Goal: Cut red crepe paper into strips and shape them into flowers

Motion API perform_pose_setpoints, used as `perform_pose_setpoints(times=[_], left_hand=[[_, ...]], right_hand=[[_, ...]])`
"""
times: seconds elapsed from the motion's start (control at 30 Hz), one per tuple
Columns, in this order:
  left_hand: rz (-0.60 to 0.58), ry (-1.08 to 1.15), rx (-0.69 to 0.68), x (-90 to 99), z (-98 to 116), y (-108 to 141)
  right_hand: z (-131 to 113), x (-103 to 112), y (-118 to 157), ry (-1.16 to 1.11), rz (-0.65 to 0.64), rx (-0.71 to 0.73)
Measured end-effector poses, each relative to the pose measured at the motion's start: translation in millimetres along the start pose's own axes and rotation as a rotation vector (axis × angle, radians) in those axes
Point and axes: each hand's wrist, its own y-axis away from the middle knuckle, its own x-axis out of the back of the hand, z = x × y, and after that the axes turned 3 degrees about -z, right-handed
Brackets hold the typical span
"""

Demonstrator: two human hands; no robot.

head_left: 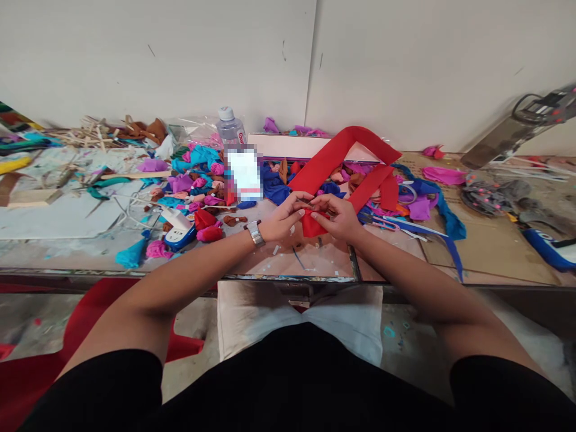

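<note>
Table [261, 264] with colourful fabric pieces [201, 158]
</note>
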Motion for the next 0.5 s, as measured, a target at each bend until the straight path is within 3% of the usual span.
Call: perform_pose_setpoints(times=[0.5], left_hand=[[-0.050,-0.015,0.001,-2.6,1.4,0.2]], right_hand=[[-1.0,-1.1,-0.6,0.011,0.006,-0.009]])
